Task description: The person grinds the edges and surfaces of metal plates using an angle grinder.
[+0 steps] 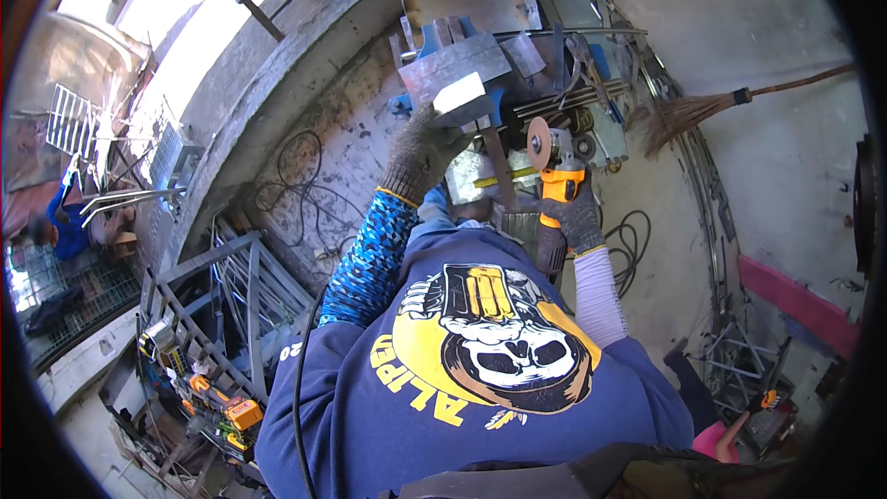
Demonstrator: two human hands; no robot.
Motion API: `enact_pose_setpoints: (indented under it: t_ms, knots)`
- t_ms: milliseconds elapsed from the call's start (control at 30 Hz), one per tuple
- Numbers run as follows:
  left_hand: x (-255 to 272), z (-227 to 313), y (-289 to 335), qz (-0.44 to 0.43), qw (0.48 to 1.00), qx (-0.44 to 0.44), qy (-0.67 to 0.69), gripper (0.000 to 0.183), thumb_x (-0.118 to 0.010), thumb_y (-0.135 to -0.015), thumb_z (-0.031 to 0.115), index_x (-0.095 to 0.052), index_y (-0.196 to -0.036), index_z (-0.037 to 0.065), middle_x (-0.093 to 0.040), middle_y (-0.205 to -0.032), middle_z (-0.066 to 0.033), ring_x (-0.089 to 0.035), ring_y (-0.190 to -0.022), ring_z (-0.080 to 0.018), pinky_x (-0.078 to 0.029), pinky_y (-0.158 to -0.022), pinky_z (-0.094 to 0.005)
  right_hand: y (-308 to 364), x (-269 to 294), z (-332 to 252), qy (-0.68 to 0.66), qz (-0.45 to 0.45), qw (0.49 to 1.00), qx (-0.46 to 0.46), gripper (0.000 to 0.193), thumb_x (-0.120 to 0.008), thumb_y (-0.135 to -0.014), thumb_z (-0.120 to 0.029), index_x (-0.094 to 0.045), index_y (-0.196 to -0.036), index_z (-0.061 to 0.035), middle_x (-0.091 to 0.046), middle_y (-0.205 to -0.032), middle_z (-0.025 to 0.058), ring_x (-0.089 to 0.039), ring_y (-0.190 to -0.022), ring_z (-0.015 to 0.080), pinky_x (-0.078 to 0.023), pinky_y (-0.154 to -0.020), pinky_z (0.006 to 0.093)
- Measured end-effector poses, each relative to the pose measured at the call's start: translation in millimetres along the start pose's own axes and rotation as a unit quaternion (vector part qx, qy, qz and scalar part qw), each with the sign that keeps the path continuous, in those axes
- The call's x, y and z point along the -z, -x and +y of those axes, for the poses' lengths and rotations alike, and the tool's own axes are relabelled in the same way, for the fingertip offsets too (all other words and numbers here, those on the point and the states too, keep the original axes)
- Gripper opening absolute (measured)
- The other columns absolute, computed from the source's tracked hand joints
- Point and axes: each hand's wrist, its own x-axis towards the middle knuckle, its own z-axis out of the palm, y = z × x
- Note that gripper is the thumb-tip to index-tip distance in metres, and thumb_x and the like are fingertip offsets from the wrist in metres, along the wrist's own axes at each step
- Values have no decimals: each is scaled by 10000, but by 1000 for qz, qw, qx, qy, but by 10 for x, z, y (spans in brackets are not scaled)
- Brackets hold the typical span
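My right hand (580, 214), in a dark knit glove, is closed round the body of a yellow-and-black angle grinder (561, 187). The grinder's reddish-brown disc (540, 142) points up and away from me, apart from the metal. My left hand (420, 152), in a grey-brown knit glove, is closed at the near left edge of a bent grey sheet-metal piece (455, 69); its fingertips are partly hidden. That piece rests over a blue bench vise (496, 103), and its near face shines white. A flat steel bar (497, 166) sticks out toward me below the vise.
Pliers (579, 60), rods and metal scraps crowd the bench right of the vise. A larger metal sheet (471, 0) stands behind. A broom (693, 115) lies to the right. Black cable (300, 185) coils on the floor at left. Metal frames (249, 305) stand lower left; another person (69, 222) is far left.
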Motion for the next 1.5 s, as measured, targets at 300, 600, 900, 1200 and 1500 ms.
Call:
enact_pose_setpoints:
  t_ms: [300, 600, 900, 1200, 1500]
  knots:
    - [-33, -247, -89, 191, 919, 139, 316, 445, -699, -926, 277, -532, -1232, 2, -652, -1032, -153, -662, -962, -301, -497, -1025, -525, -43, 155, 336, 12, 1, 1000, 1, 837, -848, -595, -67, -444, -1328, -76, -577, -1212, 88, -581, -1090, 228, -513, -951, 364]
    - [9, -397, -117, 172, 921, 178, 299, 399, -667, -950, 244, -529, -1233, 0, -631, -1082, -174, -655, -1007, -335, -519, -1016, -520, -40, 234, 441, 46, 5, 998, 42, 895, -841, -607, -48, -406, -1388, -91, -558, -1268, 102, -574, -1126, 228, -504, -979, 366]
    - [226, -805, -146, 261, 910, 199, 253, 335, -616, -961, 212, -526, -1224, 24, -636, -1143, -199, -675, -1013, -358, -573, -933, -515, 49, 218, 236, 29, 4, 999, -23, 872, -831, -613, -44, -404, -1372, -93, -576, -1228, 88, -589, -1087, 221, -519, -956, 361]
    - [164, -639, -157, 260, 917, 228, 197, 349, -596, -975, 188, -501, -1278, 44, -663, -1069, -211, -696, -975, -390, -605, -877, -500, 27, 276, 379, 21, 3, 1000, -17, 843, -832, -624, -33, -420, -1356, -93, -584, -1203, 80, -602, -1051, 209, -540, -918, 357]
    - [603, -1016, -69, 0, 870, -90, -485, 212, -677, -904, 129, -643, -1109, 85, -651, -1023, -121, -635, -1013, -324, -547, -910, -453, 62, 213, 286, 19, 15, 999, -49, 846, -835, -619, -28, -422, -1355, -89, -591, -1185, 86, -609, -1039, 215, -551, -891, 358]
